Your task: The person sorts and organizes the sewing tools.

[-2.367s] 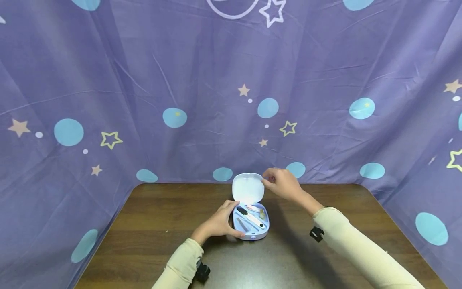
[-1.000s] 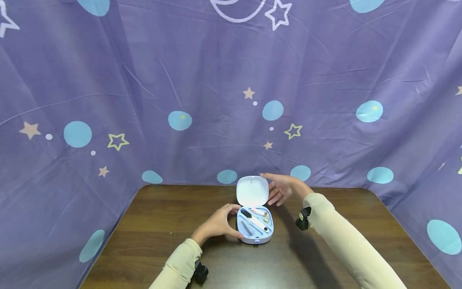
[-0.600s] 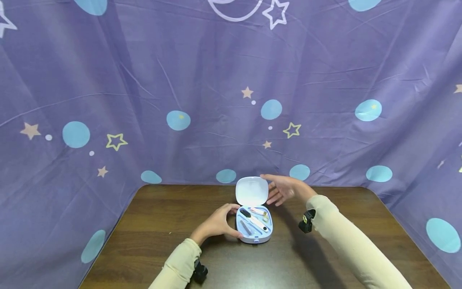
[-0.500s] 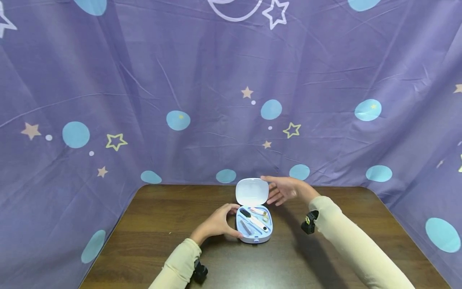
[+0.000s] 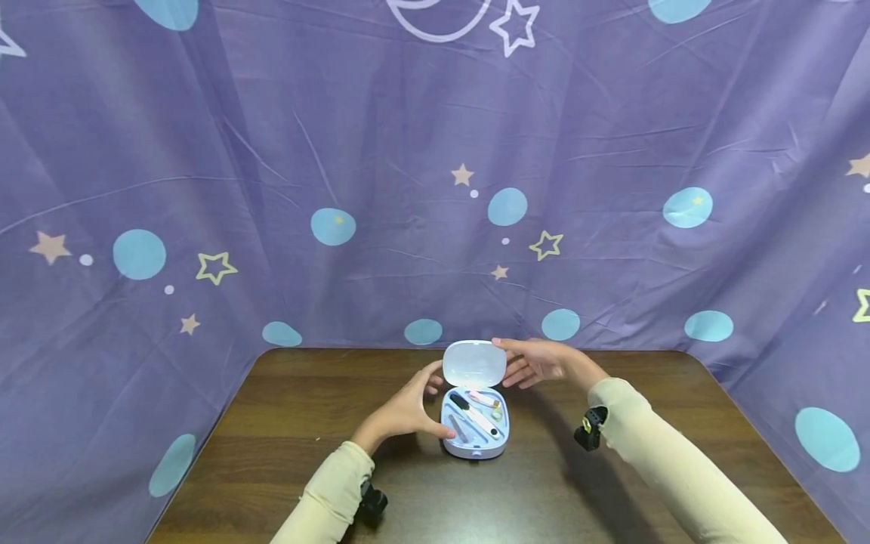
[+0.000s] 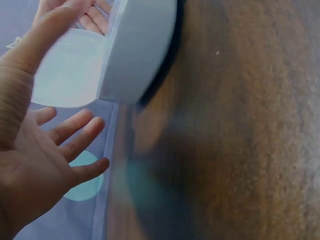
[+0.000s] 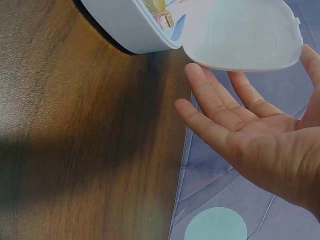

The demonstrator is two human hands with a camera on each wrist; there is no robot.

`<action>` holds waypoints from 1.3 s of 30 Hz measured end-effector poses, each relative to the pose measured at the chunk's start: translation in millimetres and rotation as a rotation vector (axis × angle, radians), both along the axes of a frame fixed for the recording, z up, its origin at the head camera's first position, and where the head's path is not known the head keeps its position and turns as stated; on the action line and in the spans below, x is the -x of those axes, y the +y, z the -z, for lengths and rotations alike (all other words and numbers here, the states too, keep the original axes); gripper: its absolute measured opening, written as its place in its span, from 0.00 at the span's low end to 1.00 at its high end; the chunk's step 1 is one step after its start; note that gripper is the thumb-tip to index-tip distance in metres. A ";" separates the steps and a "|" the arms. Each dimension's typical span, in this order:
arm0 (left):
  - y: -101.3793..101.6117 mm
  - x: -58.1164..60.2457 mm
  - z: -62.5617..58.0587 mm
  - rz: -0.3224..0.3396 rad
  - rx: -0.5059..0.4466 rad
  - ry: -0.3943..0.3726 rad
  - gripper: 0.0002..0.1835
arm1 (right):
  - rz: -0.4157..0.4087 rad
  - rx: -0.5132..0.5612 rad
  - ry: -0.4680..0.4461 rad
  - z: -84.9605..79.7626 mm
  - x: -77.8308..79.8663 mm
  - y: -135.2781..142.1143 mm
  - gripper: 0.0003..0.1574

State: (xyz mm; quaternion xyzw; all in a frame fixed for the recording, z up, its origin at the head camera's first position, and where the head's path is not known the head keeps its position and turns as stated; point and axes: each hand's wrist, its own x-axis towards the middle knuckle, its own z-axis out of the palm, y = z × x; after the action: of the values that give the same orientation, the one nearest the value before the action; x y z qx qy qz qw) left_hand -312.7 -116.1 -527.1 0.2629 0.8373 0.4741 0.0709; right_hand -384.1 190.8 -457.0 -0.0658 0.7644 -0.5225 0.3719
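Observation:
A small pale blue case (image 5: 476,453) stands on the table with its white lid (image 5: 474,366) raised at the back. Inside lie a slim white tool with a black end (image 5: 474,414), a grey strip (image 5: 458,428), a pink-and-white piece (image 5: 482,398) and a small yellowish item (image 5: 497,414). My left hand (image 5: 405,408) is at the case's left side, thumb by the front left corner, its other fingers spread apart from the case in the left wrist view. My right hand (image 7: 260,130) has its thumb at the lid's right edge; its extended fingers reach beside and below the lid (image 7: 240,37).
The brown wooden table (image 5: 285,438) extends around the case. A purple curtain (image 5: 381,287) printed with stars and dots hangs behind the table and at both sides. A black wrist camera (image 5: 590,429) sits on the right forearm, another (image 5: 372,500) on the left.
The lid has tilted forward and lower, with my right hand coming down alongside it. My left hand's fingers have lifted away from the case's left side. The case's contents look unchanged.

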 end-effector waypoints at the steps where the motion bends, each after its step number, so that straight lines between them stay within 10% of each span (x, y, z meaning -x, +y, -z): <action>1: -0.2 0.4 -1.0 0.014 0.009 0.007 0.68 | 0.005 0.004 -0.002 0.3 -0.4 -0.4 0.44; 27: 1.8 -6.6 10.1 0.029 -0.021 0.046 0.63 | -0.014 0.092 0.251 14.2 -30.6 4.0 0.36; 39: -3.9 -5.6 -1.7 -0.009 -0.049 -0.137 0.40 | -0.055 0.065 0.472 24.8 -39.2 5.9 0.26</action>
State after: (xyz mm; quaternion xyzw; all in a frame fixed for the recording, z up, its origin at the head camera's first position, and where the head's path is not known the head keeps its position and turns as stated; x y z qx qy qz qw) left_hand -307.1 -120.0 -525.5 0.2278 0.8199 0.5115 0.1196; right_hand -344.9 196.7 -481.9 -0.2189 0.8109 -0.5065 0.1949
